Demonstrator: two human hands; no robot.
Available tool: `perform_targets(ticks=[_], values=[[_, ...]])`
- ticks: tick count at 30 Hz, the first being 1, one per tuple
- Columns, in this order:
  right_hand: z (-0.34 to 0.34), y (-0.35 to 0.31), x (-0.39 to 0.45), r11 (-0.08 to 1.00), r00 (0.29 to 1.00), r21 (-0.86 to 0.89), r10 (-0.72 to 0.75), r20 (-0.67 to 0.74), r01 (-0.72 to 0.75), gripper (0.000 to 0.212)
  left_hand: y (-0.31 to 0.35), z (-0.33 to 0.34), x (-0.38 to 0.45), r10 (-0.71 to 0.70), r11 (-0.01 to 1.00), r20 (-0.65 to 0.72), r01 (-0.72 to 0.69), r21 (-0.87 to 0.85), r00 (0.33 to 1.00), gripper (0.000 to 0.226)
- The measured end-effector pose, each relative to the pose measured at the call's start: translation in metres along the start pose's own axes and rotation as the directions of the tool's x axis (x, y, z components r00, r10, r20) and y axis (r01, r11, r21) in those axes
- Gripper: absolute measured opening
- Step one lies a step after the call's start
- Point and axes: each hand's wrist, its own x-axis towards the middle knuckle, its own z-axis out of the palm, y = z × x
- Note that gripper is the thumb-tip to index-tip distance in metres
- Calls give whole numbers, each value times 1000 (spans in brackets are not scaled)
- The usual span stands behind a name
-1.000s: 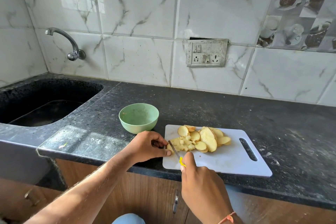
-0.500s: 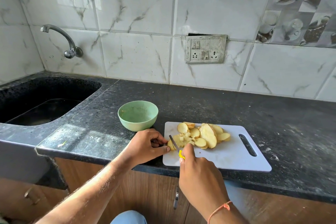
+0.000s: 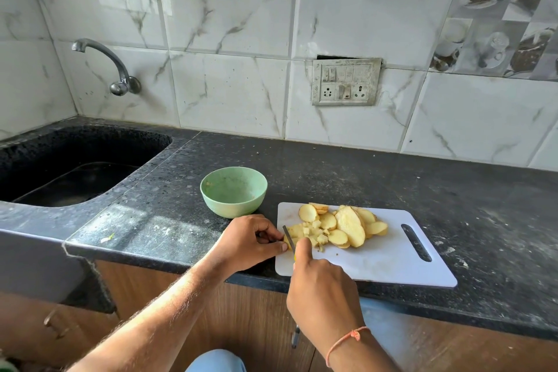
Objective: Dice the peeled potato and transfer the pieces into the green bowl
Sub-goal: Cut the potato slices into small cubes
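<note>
Potato [image 3: 347,225] pale yellow, part slices, part cubes; right hand [image 3: 323,290] grips knife [image 3: 288,237], left hand [image 3: 250,240] pinches piece.

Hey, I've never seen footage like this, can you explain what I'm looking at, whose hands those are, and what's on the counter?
There is no machine here: a person wears a camera on the head, looking down at their own hands. On the dark counter lie a white board with potato slices and small cubes, and beside it a green bowl with no potato in it. The right hand holds a knife; the left hand pinches a potato piece at the blade.
</note>
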Motion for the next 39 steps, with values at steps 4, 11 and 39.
perform_targets(ticks=[4, 11, 39], values=[[4, -2, 3, 1000, 1000, -14, 2, 28, -2, 47, -1, 0, 1, -25, 1000, -2, 25, 2, 1000, 15], [0, 9, -10, 999, 998, 3, -46, 47, 46, 38, 1, 0, 2, -32, 999, -2, 32, -2, 999, 14], [-21, 191, 33, 187, 977, 975, 198, 84, -122, 25, 12, 2, 2, -120, 993, -19, 120, -16, 993, 39]])
